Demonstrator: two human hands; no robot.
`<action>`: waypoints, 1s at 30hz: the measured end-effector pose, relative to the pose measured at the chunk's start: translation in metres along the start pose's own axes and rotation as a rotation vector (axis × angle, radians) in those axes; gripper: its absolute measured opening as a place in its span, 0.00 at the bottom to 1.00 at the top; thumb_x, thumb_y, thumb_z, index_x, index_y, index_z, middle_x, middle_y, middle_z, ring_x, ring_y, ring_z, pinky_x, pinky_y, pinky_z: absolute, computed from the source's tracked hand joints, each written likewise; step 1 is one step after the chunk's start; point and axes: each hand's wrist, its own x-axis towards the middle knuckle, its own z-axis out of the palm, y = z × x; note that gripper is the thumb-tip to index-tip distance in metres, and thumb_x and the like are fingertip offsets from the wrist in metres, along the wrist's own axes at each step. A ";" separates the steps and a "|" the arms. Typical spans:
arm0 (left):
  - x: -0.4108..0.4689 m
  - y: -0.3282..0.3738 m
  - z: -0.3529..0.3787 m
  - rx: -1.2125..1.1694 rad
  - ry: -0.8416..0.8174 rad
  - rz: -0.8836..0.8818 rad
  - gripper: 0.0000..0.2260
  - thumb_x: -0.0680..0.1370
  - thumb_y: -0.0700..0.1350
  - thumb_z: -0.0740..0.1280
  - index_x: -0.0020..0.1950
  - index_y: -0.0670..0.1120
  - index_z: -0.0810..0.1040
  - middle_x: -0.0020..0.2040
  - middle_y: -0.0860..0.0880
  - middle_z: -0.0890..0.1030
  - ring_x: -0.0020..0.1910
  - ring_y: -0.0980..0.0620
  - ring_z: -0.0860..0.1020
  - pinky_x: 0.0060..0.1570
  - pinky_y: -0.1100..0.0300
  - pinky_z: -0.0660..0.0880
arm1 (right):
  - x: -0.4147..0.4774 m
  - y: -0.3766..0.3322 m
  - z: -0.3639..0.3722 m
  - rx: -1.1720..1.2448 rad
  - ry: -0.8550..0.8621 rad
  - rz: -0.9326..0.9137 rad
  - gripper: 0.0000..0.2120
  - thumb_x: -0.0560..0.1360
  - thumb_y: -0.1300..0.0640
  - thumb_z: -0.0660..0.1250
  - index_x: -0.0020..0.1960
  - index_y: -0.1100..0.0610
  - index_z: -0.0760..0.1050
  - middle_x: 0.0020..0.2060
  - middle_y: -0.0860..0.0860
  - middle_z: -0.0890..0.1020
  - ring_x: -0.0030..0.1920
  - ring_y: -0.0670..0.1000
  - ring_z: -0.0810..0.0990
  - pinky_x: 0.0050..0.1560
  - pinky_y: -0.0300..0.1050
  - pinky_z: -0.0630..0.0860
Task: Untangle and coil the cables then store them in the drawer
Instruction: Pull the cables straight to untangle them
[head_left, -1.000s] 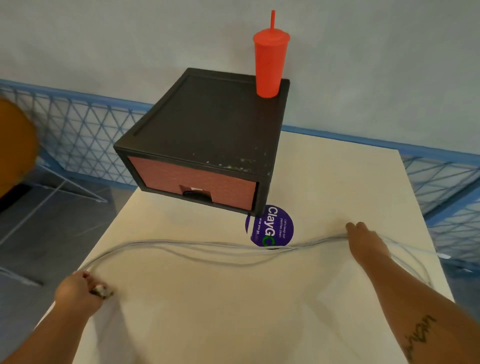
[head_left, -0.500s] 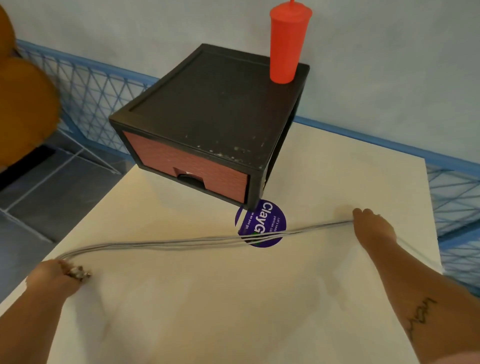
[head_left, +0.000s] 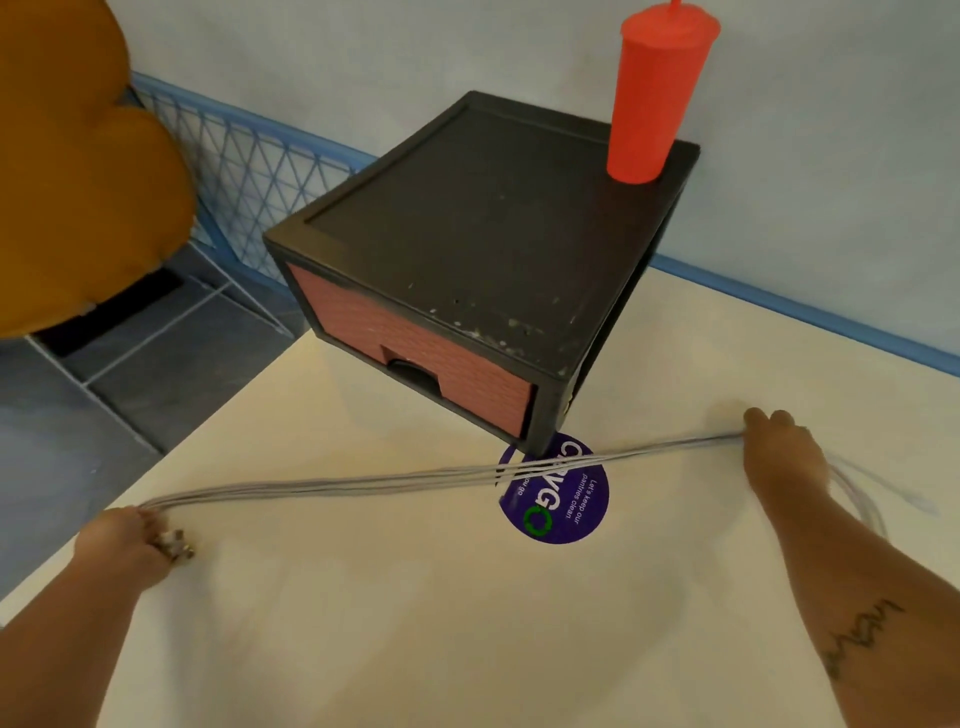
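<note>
The left hand (head_left: 130, 540) and right hand (head_left: 779, 460) each grip the grey cables (head_left: 363, 480), whose loops blur behind the right wrist.

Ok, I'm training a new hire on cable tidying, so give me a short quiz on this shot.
1. True or false: the grey cables run as a taut bundle between the left hand and the right hand.
2. What stands on the black drawer unit? A) a red tumbler B) a blue mug C) a coiled cable
3. Which hand holds the metal connector ends?
Key: 1 true; 2 A; 3 the left hand.
</note>
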 end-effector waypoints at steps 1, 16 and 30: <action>-0.008 0.002 0.001 0.015 -0.014 0.003 0.14 0.78 0.35 0.48 0.33 0.43 0.61 0.30 0.46 0.62 0.12 0.51 0.62 0.25 0.61 0.68 | -0.002 0.000 0.000 0.066 0.021 0.010 0.16 0.77 0.67 0.53 0.64 0.62 0.66 0.53 0.64 0.71 0.54 0.64 0.73 0.54 0.56 0.74; -0.056 -0.024 -0.015 -0.071 -0.117 0.097 0.15 0.80 0.43 0.55 0.33 0.49 0.64 0.31 0.49 0.62 0.25 0.50 0.62 0.19 0.66 0.65 | -0.196 -0.072 0.060 0.389 0.049 0.094 0.22 0.68 0.65 0.57 0.60 0.67 0.74 0.59 0.68 0.75 0.59 0.69 0.75 0.57 0.62 0.73; -0.144 -0.016 -0.027 0.063 -0.512 0.201 0.16 0.80 0.50 0.56 0.33 0.48 0.62 0.30 0.48 0.61 0.28 0.51 0.58 0.30 0.57 0.59 | -0.273 -0.178 0.016 0.575 -0.193 0.093 0.24 0.77 0.56 0.58 0.72 0.51 0.60 0.75 0.53 0.56 0.74 0.53 0.57 0.72 0.43 0.55</action>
